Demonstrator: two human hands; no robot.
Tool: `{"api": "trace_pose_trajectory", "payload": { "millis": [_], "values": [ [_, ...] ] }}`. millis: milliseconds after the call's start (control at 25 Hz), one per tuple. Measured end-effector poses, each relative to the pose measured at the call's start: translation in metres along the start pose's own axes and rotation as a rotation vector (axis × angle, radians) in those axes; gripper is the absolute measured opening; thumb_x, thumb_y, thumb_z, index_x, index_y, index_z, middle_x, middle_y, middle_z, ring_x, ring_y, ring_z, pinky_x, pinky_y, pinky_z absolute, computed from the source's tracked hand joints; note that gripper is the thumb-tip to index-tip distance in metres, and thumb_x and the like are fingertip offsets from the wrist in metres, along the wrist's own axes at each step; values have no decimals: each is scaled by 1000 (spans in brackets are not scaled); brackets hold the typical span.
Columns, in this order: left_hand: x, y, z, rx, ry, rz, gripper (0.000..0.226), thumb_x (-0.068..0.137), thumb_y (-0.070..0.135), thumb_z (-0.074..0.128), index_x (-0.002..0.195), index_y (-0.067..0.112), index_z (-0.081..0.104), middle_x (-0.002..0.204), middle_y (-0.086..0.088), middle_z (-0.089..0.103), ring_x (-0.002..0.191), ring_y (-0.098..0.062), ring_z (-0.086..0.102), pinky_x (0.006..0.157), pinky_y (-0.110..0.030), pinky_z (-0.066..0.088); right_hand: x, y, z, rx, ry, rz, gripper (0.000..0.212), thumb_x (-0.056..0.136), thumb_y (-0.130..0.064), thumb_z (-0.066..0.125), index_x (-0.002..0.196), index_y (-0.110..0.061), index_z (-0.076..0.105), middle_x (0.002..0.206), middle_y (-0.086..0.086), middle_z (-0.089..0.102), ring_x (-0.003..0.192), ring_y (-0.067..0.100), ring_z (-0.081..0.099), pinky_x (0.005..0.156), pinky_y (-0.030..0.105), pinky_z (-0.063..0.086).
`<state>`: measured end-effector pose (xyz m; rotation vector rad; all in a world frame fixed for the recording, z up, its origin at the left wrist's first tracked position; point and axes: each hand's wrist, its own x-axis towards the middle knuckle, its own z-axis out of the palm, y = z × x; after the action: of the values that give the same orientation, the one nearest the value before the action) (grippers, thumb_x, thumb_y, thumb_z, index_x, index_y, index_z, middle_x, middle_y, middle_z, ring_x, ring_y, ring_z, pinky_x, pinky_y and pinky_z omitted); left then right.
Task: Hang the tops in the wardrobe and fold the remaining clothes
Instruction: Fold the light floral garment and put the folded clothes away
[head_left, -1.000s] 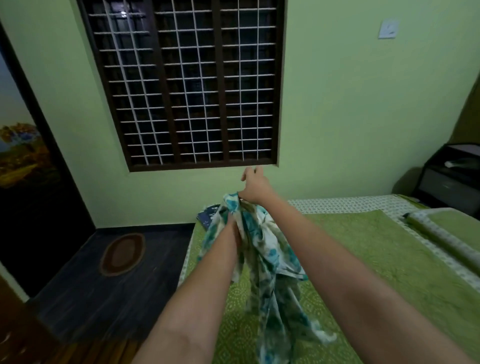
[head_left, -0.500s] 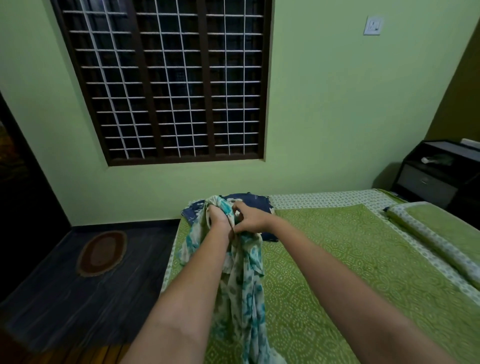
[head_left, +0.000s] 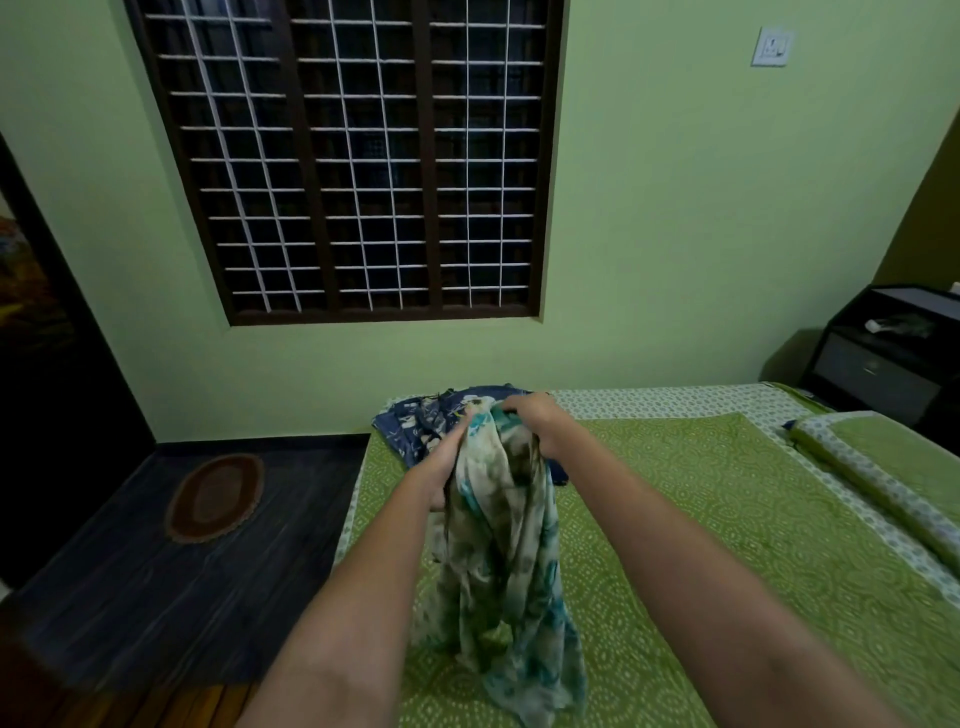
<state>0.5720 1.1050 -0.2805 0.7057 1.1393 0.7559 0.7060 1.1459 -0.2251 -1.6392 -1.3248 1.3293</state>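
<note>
A thin white garment with teal flower print (head_left: 506, 561) hangs bunched over the green bed (head_left: 701, 519), its lower end trailing on the cover. My left hand (head_left: 441, 467) grips its upper left part. My right hand (head_left: 537, 421) holds the top edge, fingers curled round the cloth. Behind my hands a dark blue patterned garment (head_left: 415, 426) lies crumpled at the bed's far left corner, partly hidden by the hanging cloth.
A pillow (head_left: 893, 467) in green and white lies at the bed's right side. A black bedside cabinet (head_left: 883, 358) stands by the right wall. An oval brown mat (head_left: 215, 496) lies on the dark floor left of the bed. A barred window fills the wall ahead.
Both hands have come down from chest height toward the bed with the floral garment. The right hand has closed on the cloth's top edge, and the garment now trails on the cover.
</note>
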Motion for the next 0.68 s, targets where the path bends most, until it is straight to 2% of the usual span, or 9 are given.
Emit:
{"api": "trace_pose_trajectory", "payload": {
  "millis": [80,120,160,240,320,400,480,560,680],
  "values": [
    [1,-15,-7,293,-6,-181,71,86,69,45,107,6,71,102,-19,70,90,-31,67,87,-49,54,7,14,-4,-536,36,-145,22,92,-8,50,73,0,58,64,8,46,56,20,42,54,29,34],
    [4,-24,-11,353,23,-220,60,92,58,46,102,3,70,95,-18,71,84,-29,67,92,-50,52,13,20,-6,-738,108,-190,25,93,-7,49,69,-3,53,62,6,44,55,20,42,54,29,36],
    [6,-32,-12,359,63,-233,52,96,49,45,97,2,69,88,-17,71,79,-28,67,91,-49,52,14,25,-9,-837,165,-205,24,95,-8,48,73,-3,55,62,5,44,58,21,45,57,30,40],
    [8,-44,-16,236,159,-198,48,100,42,43,90,1,66,76,-16,71,73,-28,66,78,-44,56,19,36,-18,-897,217,-177,19,97,-12,47,92,-1,62,70,5,50,71,24,52,64,32,46],
    [11,-53,-29,-17,336,-73,52,100,44,39,97,-2,62,80,-19,69,76,-30,65,76,-44,55,22,50,-36,-722,215,-89,24,99,-18,46,96,0,61,85,10,55,78,24,53,72,33,48],
    [8,-61,-54,-257,535,91,54,98,47,40,99,-3,61,87,-19,65,78,-30,63,79,-45,54,19,71,-64,-244,251,-17,28,100,-24,46,87,-3,58,92,14,56,73,20,53,70,31,46],
    [1,-66,-76,-455,681,203,49,97,44,47,97,-3,61,88,-18,63,76,-30,62,80,-44,53,14,97,-96,226,343,44,31,101,-29,44,91,-4,58,106,18,61,86,25,59,75,33,48],
    [-11,-58,-83,-400,732,268,41,96,40,52,95,0,62,81,-14,61,70,-27,60,73,-40,54,2,122,-113,370,423,93,34,101,-31,42,105,-1,58,118,19,59,104,31,58,87,38,47],
    [-26,8,-79,-211,717,379,26,93,33,58,85,9,61,80,-9,61,73,-25,61,64,-33,51,-4,94,-137,483,456,-2,29,100,-29,46,95,-3,57,105,16,62,89,23,57,78,33,44]
  ]
}}
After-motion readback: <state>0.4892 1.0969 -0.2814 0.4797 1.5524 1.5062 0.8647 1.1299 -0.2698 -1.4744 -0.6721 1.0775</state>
